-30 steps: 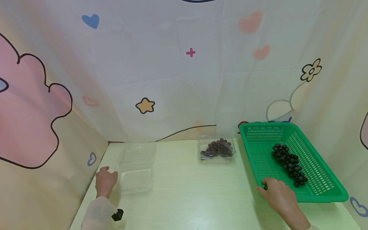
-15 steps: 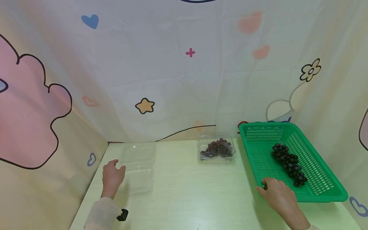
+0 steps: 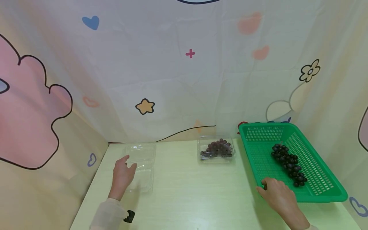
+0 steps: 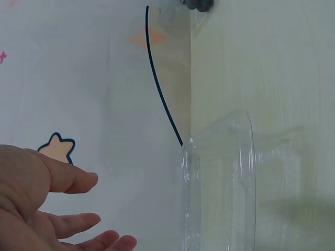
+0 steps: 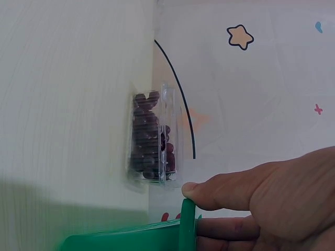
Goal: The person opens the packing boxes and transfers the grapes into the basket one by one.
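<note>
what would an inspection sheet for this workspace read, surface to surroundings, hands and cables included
Surface: pale table, faint wood grain
Job's things: green basket with dark grapes; clear box holding boxed grapes; open clear box at table's left
Clutter: nothing seen
Hands: left hand overlapping the open clear box in the head view, holding nothing; right hand gripping the green basket's rim
Cables: nothing seen
Surroundings: printed curtain with hearts and a star

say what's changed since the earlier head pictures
The left hand has moved rightward and forward, now overlapping the open clear container in the head view. Nothing was taken hold of or let go. Unchanged: the right hand gripping the green basket, the dark grapes inside, and the clear box.
</note>
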